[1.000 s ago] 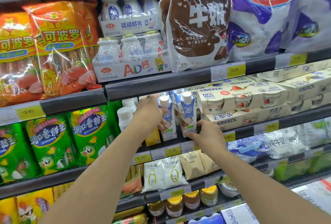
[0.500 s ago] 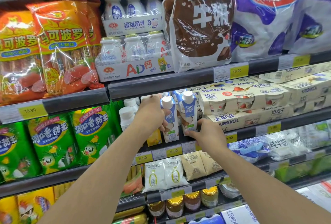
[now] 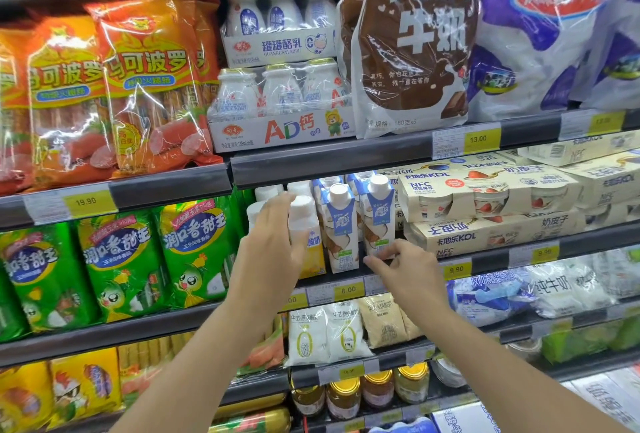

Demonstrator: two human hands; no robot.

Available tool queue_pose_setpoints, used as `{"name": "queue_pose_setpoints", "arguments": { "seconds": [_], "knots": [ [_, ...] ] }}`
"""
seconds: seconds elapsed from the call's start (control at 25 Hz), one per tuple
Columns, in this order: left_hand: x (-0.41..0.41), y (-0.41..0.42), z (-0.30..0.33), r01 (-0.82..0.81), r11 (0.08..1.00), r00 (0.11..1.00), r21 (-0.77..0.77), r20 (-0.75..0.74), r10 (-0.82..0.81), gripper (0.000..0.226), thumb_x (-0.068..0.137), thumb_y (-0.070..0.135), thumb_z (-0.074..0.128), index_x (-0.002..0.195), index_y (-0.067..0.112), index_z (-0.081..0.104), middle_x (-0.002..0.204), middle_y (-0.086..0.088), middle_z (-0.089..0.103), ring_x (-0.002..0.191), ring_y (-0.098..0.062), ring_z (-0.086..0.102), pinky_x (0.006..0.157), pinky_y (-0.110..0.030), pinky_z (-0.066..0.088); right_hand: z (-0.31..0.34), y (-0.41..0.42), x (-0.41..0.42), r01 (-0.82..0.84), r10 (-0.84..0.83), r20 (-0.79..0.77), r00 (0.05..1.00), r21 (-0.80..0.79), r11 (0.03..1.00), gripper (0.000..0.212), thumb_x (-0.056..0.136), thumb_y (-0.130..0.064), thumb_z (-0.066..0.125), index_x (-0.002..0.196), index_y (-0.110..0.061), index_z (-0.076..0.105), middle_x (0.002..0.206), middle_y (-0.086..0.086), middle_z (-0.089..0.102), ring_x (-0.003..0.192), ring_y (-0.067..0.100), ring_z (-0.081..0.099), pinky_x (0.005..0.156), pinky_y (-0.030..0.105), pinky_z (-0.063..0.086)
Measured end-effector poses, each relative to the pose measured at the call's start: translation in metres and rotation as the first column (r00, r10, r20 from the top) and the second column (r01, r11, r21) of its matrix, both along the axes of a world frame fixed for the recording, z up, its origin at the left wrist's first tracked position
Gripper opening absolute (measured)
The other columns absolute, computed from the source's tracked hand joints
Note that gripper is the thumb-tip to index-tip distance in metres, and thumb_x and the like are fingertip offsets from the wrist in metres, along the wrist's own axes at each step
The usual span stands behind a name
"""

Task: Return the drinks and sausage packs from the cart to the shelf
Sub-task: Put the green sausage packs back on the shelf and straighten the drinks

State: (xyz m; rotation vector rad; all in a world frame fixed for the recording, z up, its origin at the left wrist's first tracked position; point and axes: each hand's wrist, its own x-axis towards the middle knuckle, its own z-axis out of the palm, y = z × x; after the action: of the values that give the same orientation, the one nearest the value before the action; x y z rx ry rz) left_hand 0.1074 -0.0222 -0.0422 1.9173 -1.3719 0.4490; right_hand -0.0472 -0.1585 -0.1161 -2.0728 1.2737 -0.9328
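Note:
Two blue-and-white drink cartons with white caps stand side by side on the middle shelf, the left carton (image 3: 341, 224) and the right carton (image 3: 377, 218). My left hand (image 3: 273, 245) is open with fingers spread, hovering in front of white-capped bottles with yellow labels (image 3: 306, 224), just left of the cartons. My right hand (image 3: 407, 270) is open, its fingers loosely curled just below and in front of the right carton's base, holding nothing. Orange sausage packs (image 3: 152, 86) sit on the upper left shelf, with green sausage packs (image 3: 117, 259) below them.
Cream yoghurt multipacks (image 3: 485, 190) lie stacked right of the cartons. Above are AD milk bottle packs (image 3: 280, 103) and a brown chocolate milk bag (image 3: 415, 41). White pouches (image 3: 325, 335) and glass jars (image 3: 346, 394) fill the lower shelves. Price rails (image 3: 346, 290) front each shelf.
Both hands have let go of the cartons and drawn back from the shelf. The left hand has opened and shifted left; the two cartons stay standing.

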Motion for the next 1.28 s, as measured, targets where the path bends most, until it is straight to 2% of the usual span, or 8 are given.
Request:
{"name": "queue_pose_setpoints", "arguments": {
  "seconds": [0.08,0.2,0.4,0.56,0.76,0.92,1.04,1.28],
  "knots": [
    [0.02,0.024,-0.02,-0.1,0.994,0.994,-0.045,-0.055,0.098,0.044,0.091,0.028,0.065,0.129,0.013,0.049,0.124,-0.001,0.056,0.066,-0.015,0.063,0.068,-0.027,0.054,0.003,0.012,0.015,-0.076,0.075,-0.008,0.997,-0.023,0.997,0.033,0.082,-0.058,0.066,0.094,-0.028,0.071,0.081,-0.015,0.063,0.076,0.005,0.059,0.067,0.026,0.049],
    [0.044,0.036,-0.041,-0.226,0.967,0.936,0.121,-0.247,0.25,0.061,0.089,0.041,0.065,0.14,0.017,0.04,0.137,-0.001,0.051,0.096,-0.021,0.066,0.086,-0.033,0.054,0.002,0.028,0.042,-0.146,0.14,-0.085,0.987,-0.075,0.986,0.041,0.083,-0.06,0.064,0.103,-0.026,0.075,0.094,-0.011,0.073,0.082,0.006,0.061,0.07,0.024,0.049],
    [0.049,0.023,-0.046,-0.197,0.954,0.92,0.225,-0.294,0.259,0.076,0.087,0.038,0.071,0.148,0.018,0.03,0.142,-0.003,0.054,0.124,-0.027,0.057,0.099,-0.042,0.049,0.002,0.041,0.066,-0.124,0.104,-0.192,0.976,-0.094,0.988,0.043,0.086,-0.059,0.061,0.109,-0.025,0.074,0.103,-0.004,0.075,0.098,0.018,0.066,0.076,0.032,0.055],
    [0.049,0.01,-0.036,-0.188,0.918,0.866,0.348,-0.382,0.322,0.072,0.086,0.039,0.072,0.142,0.015,0.035,0.128,-0.004,0.064,0.114,-0.025,0.06,0.078,-0.033,0.041,0.004,0.047,0.069,-0.091,0.061,-0.233,0.971,-0.121,0.988,0.04,0.087,-0.058,0.06,0.105,-0.025,0.074,0.098,-0.002,0.075,0.094,0.02,0.067,0.073,0.032,0.053],
    [0.053,0.012,-0.035,-0.111,0.93,0.844,0.351,-0.461,0.275,0.046,0.084,0.034,0.075,0.119,0.018,0.05,0.116,0.001,0.068,0.089,-0.013,0.052,0.073,-0.03,0.036,0.001,0.049,0.072,-0.053,0.011,-0.259,0.966,-0.155,0.987,0.037,0.089,-0.057,0.057,0.107,-0.029,0.072,0.098,-0.002,0.074,0.094,0.021,0.066,0.068,0.03,0.048],
    [0.059,0.014,-0.041,-0.082,0.94,0.838,0.332,-0.487,0.245,0.045,0.081,0.037,0.077,0.114,0.021,0.051,0.109,0.002,0.07,0.092,-0.018,0.063,0.075,-0.034,0.043,-0.006,0.052,0.07,-0.005,-0.02,-0.182,0.983,-0.133,0.991,0.032,0.086,-0.058,0.062,0.087,-0.027,0.071,0.081,-0.006,0.071,0.081,0.018,0.064,0.065,0.03,0.05],
    [0.062,0.013,-0.044,-0.081,0.937,0.847,0.339,-0.471,0.244,0.049,0.079,0.038,0.079,0.116,0.02,0.053,0.112,0.001,0.07,0.099,-0.021,0.065,0.075,-0.032,0.042,-0.008,0.051,0.069,0.02,-0.035,-0.164,0.986,-0.09,0.996,0.039,0.081,-0.061,0.065,0.067,-0.026,0.055,0.067,-0.007,0.06,0.071,0.017,0.058,0.062,0.031,0.048],
    [0.065,0.011,-0.048,-0.079,0.938,0.861,0.336,-0.451,0.234,0.051,0.078,0.039,0.079,0.118,0.019,0.055,0.115,0.0,0.069,0.102,-0.022,0.065,0.078,-0.033,0.045,-0.005,0.051,0.078,0.06,-0.073,-0.191,0.979,-0.074,0.995,0.04,0.08,-0.063,0.065,0.066,-0.028,0.054,0.068,-0.008,0.06,0.069,0.015,0.057,0.058,0.029,0.044]
  ]
}}
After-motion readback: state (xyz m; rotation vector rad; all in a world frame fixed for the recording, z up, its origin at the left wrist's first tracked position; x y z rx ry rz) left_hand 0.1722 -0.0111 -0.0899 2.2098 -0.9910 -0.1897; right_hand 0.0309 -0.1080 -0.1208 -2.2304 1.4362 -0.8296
